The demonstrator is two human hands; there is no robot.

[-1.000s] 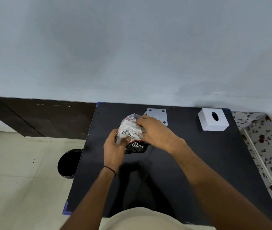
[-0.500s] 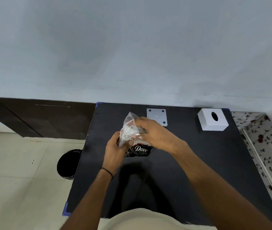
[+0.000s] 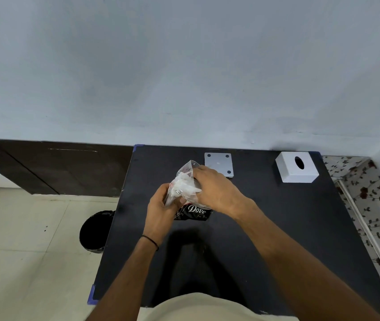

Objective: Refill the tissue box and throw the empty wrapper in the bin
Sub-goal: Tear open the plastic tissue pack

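Wrapper mouth (image 3: 190,169) had opened wider since earlier; right hand (image 3: 216,191) dug inside gripping tissues (image 3: 184,185), left hand (image 3: 161,208) pinching wrapper mid-table. Extraction underway; tissue box (image 3: 296,167) far right, bin (image 3: 95,230) left

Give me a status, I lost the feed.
Left hand grips wrapper; right hand pulling tissues out. Tissue box unfilled, far right. Bin on floor, left. Nothing blocking.

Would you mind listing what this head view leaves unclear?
- Tissues in the wrapper: how many remain is hidden by the right hand and crumpled plastic.
- Tissue box: inside is dark through its hole.
- Bin: partly hidden by the table edge.
- Left hand: fingertips hidden behind the wrapper.
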